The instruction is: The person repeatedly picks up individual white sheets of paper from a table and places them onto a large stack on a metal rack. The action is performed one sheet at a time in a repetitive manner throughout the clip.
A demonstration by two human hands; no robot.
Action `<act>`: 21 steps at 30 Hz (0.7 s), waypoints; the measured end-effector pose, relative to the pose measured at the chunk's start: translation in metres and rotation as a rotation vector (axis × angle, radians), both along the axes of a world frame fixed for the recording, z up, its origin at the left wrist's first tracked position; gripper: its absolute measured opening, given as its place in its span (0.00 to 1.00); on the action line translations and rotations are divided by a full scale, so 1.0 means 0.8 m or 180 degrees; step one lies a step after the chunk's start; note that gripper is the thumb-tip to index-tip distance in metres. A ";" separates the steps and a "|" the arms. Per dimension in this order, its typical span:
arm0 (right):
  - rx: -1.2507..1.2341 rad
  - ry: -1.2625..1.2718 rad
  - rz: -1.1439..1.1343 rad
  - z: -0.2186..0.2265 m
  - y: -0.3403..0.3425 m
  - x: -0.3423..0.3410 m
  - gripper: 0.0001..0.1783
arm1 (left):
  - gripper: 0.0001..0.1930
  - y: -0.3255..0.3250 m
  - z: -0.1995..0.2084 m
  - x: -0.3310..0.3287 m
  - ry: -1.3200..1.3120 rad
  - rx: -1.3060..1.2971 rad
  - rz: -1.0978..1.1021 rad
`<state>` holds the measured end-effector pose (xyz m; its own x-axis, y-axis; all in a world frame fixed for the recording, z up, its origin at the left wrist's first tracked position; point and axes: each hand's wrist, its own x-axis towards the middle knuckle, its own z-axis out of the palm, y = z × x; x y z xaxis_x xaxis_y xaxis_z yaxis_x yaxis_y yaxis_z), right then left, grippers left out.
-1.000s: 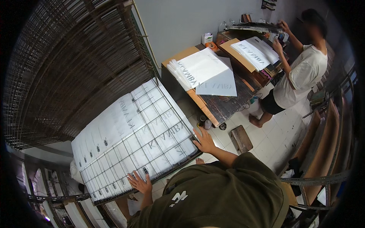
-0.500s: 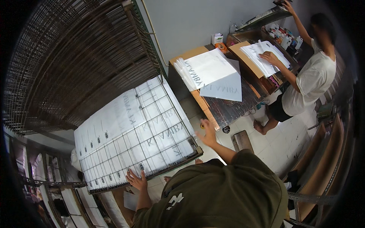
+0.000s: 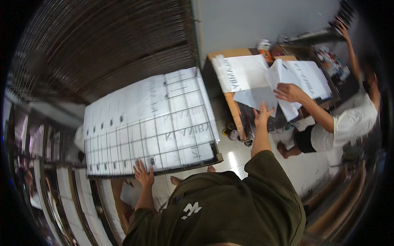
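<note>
My left hand (image 3: 144,174) lies with outstretched fingers on the near edge of a wire drying rack (image 3: 217,157). Printed white plastic sheets (image 3: 123,141) are spread on it, under the wire grid. My right hand (image 3: 263,115) reaches to the dark table with fingers apart, at the grey translucent sheet (image 3: 251,97); whether it touches the sheet I cannot tell. Close by, a co-worker's hand (image 3: 289,92) holds a white sheet (image 3: 279,76) lifted and curled. A stack of printed white sheets (image 3: 246,67) lies left of it on the table.
Above the loaded rack rise many raised wire racks (image 3: 111,45). The co-worker (image 3: 353,119) stands at the right, other arm up at a raised frame (image 3: 312,37). Bottles (image 3: 330,61) crowd the far right corner. Shelves with white sheets (image 3: 65,192) stand at lower left, boards (image 3: 336,205) at lower right.
My right hand has moved right and up, from beside the rack corner to the grey sheet. The co-worker's lower hand has lifted a white sheet and carried it toward me. My left hand stays at the rack edge.
</note>
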<state>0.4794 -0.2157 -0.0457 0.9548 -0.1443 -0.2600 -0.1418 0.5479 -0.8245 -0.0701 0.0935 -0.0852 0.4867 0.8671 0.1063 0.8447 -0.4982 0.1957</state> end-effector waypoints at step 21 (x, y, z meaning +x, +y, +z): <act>-0.2209 -0.2170 0.2522 0.250 0.198 -0.089 0.35 | 0.36 0.113 0.036 -0.091 -0.0792 0.0809 0.0468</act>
<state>0.4080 -0.0572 0.1544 0.7517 0.6214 0.2209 0.3350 -0.0713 -0.9395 -0.1428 0.1838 -0.0563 0.2913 0.8565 0.4261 0.8529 -0.4342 0.2897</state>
